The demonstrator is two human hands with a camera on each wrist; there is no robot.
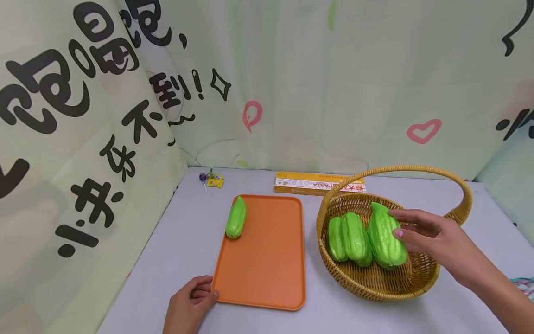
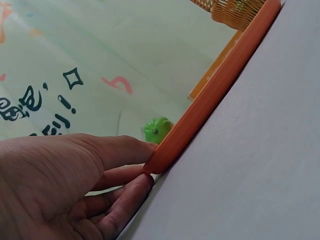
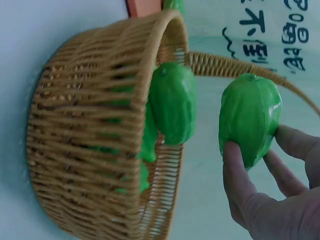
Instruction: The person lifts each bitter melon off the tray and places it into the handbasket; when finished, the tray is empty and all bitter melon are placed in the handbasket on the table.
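Green gourd (image 1: 385,236) pinched in right hand (image 1: 434,241) — left hand (image 1: 189,301) loosely curled at tray (image 1: 267,273) corner.

My right hand (image 1: 434,241) grips a green gourd (image 1: 385,236) over the wicker basket (image 1: 375,283). My left hand (image 1: 189,301) touches the orange tray (image 1: 267,264), where another gourd (image 1: 236,217) lies.

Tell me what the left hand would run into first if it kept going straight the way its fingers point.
The left hand already touches the near left corner of the orange tray. Its fingers point at that edge, so it would probably just push the tray, though depth is hard to judge.
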